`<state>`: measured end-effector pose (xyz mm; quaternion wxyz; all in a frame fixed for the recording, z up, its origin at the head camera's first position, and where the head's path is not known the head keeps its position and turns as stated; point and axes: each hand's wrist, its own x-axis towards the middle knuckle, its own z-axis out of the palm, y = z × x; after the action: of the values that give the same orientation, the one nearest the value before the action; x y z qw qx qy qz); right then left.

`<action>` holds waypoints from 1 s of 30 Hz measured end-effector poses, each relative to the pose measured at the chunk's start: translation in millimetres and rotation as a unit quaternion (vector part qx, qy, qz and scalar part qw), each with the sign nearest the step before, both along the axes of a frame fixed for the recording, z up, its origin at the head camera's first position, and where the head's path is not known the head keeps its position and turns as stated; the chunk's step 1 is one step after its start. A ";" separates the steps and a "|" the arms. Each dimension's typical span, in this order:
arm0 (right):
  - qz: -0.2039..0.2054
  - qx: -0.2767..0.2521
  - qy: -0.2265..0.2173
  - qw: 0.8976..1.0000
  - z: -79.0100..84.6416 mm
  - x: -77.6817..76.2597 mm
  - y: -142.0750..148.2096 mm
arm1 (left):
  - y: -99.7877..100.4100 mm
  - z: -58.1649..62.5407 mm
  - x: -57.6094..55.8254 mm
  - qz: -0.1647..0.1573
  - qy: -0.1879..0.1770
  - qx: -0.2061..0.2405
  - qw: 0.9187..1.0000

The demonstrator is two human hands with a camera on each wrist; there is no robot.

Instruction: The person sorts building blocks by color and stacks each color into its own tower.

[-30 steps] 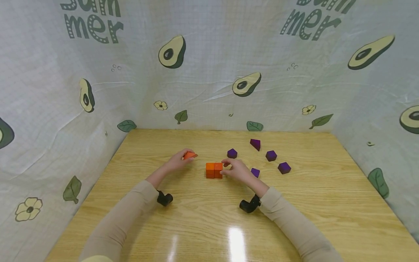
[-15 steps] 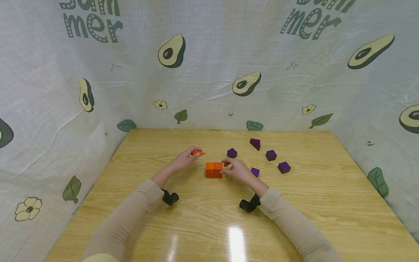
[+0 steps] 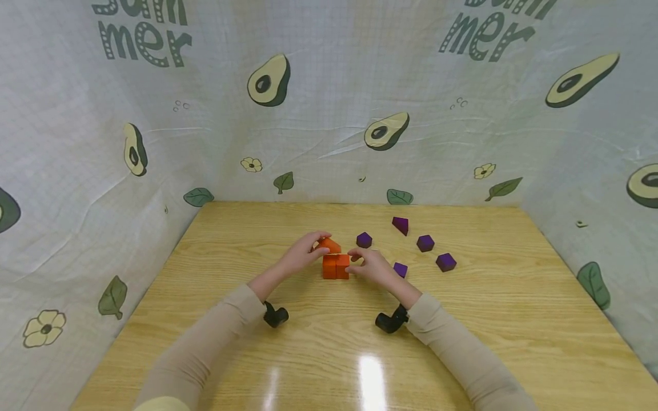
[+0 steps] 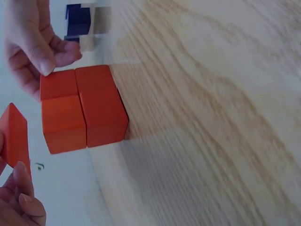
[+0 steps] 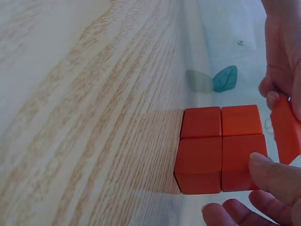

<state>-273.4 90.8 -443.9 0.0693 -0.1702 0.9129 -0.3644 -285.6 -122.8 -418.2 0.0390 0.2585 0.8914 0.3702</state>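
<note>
Orange cubes (image 3: 336, 267) stand in a block two wide and two high on the table. My left hand (image 3: 300, 258) holds an orange wedge-shaped block (image 3: 331, 246) close over the top left of this stack; the wedge's sloping face shows in the left wrist view, between the left thumb and fingers (image 4: 32, 207). My right hand (image 3: 377, 271) is at the stack's right side. Its thumb (image 5: 268, 172) presses on the upper right cube (image 5: 242, 162), and the index finger reaches round behind that cube, partly hidden. The other right fingers curl loosely beside the stack.
Several purple blocks lie right of and behind the stack: one (image 3: 364, 240) just behind the right hand, one (image 3: 400, 269) beside the right wrist, a wedge-like one (image 3: 401, 225) farther back. A patterned cloth (image 3: 329, 142) hangs behind the wooden table (image 3: 308, 354).
My left hand has carried the orange wedge rightward, from left of the stack to right over its top left. The right hand has stayed in place at the upper right cube.
</note>
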 end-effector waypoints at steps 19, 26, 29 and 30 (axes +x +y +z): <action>0.008 -0.004 -0.003 1.000 -1.0 0.2 -0.4 | 12.8 -14.0 16.8 0.040 0.024 0.033 0.998; 0.008 -0.009 -0.003 1.000 -1.7 0.1 -0.6 | 15.9 -17.1 16.6 0.048 0.023 0.037 0.998; 0.009 -0.015 -0.003 1.000 -1.7 0.4 -0.2 | 16.4 -19.5 15.6 0.047 0.037 0.025 0.998; 0.010 -0.016 -0.004 1.000 -1.7 0.4 -0.1 | 16.3 -20.5 15.5 0.046 0.041 0.021 0.998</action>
<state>-273.0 90.7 -445.6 0.0735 -0.1788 0.9050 -0.3791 -270.2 -106.6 -438.7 -0.0203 0.2327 0.8955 0.3789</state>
